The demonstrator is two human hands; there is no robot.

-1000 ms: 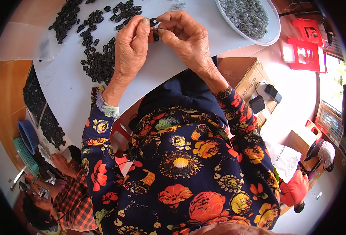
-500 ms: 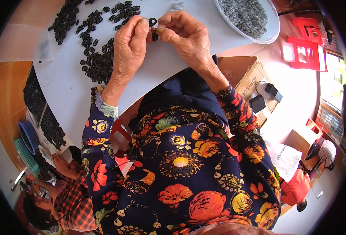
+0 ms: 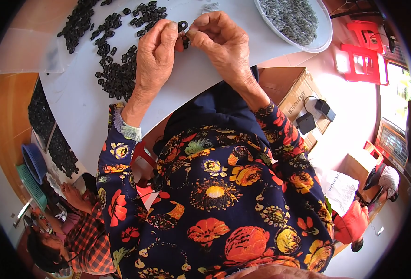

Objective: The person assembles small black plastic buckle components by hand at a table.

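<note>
Above the near part of the white table [image 3: 82, 104], my left hand [image 3: 156, 56] pinches a small black part with a round hole [image 3: 182, 26]. Close beside it, my right hand [image 3: 221, 44] has thumb and forefinger pressed together at the part's edge. Whatever those right fingertips grip is too small to make out. Loose black parts [image 3: 117, 76] of the same look lie in heaps left of and beyond my left hand. A few thin silvery pieces [image 3: 210, 7] rest on the table past my right hand.
A white round tub [image 3: 325, 35] full of thin grey metal pieces [image 3: 289, 21] stands at the right. A cardboard box [image 3: 303, 93] with black devices sits beyond the table edge. Red stools [image 3: 363, 63] stand farther right. A person in a checked shirt [image 3: 91, 239] works at the lower left.
Both hands have shifted very slightly, and the black part's holed end shows a little more between them. The heaps and tub stay where they were.
</note>
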